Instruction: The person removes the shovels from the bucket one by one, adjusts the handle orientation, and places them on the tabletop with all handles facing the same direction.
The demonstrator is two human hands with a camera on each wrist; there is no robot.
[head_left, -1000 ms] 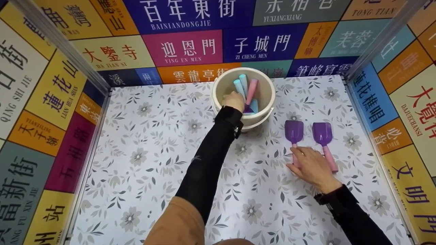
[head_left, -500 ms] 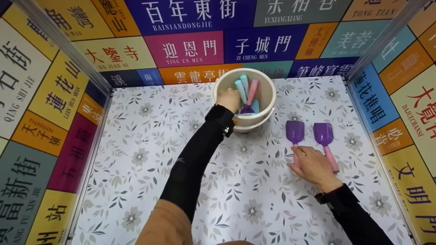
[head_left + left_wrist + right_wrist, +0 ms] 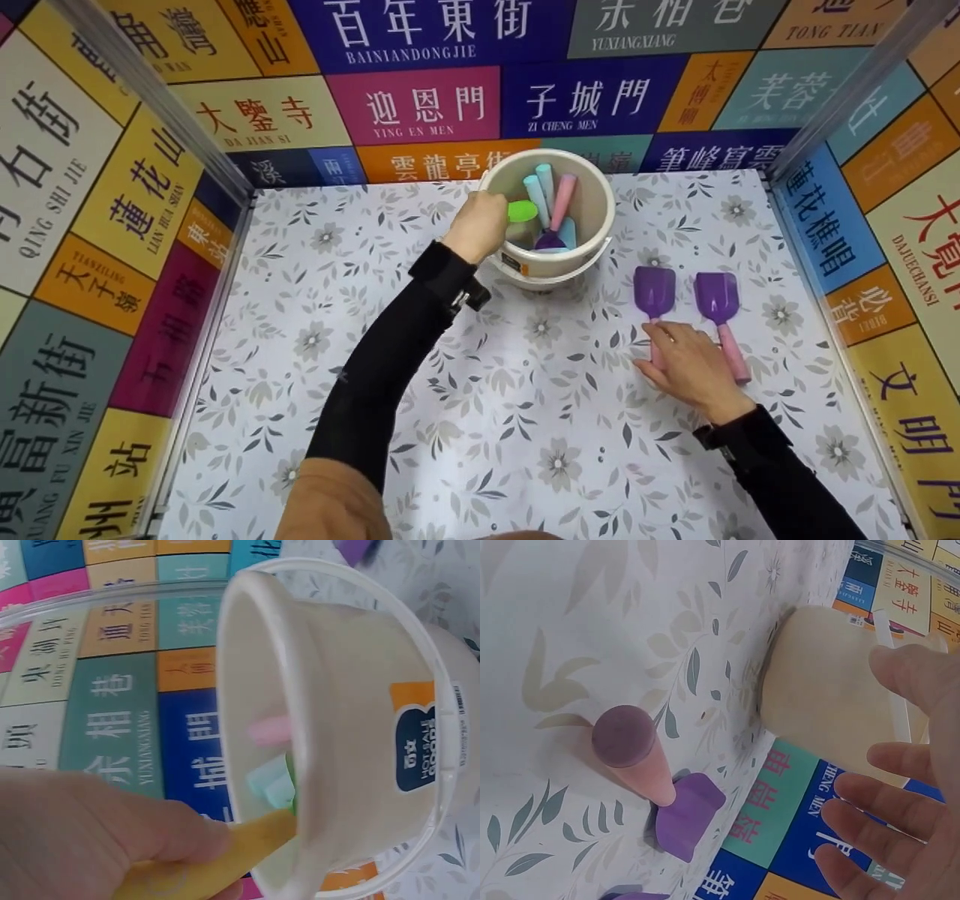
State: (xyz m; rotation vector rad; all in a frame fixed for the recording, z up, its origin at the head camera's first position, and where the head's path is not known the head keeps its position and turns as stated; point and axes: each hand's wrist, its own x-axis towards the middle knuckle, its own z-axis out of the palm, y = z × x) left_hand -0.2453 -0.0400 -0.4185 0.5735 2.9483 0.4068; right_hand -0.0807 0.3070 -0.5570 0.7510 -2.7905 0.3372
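Note:
My left hand (image 3: 478, 225) grips the yellow handle (image 3: 251, 844) of a toy shovel at the near-left rim of the cream bucket (image 3: 597, 206). The shovel's green blade (image 3: 522, 211) shows just inside the opening. Deeper in the bucket stand two light-blue handles (image 3: 535, 196) and a pink handle (image 3: 564, 196), with a purple blade (image 3: 550, 240) at the bottom. Two purple shovels with pink handles, the left one (image 3: 654, 289) and the right one (image 3: 717, 295), lie side by side on the table. Above their handles hovers my right hand (image 3: 686, 367), its fingers spread and holding nothing in the right wrist view.
The table (image 3: 465, 420) has a white floral covering. Lettered panels (image 3: 420, 105) wall it in at the back and both sides, with clear strips along the corners. A white bail handle (image 3: 439, 795) hangs around the bucket's outside.
My left hand has come up and leftward from inside the bucket to its rim, bringing the green-bladed shovel into sight. The right hand and the two purple shovels stay in place.

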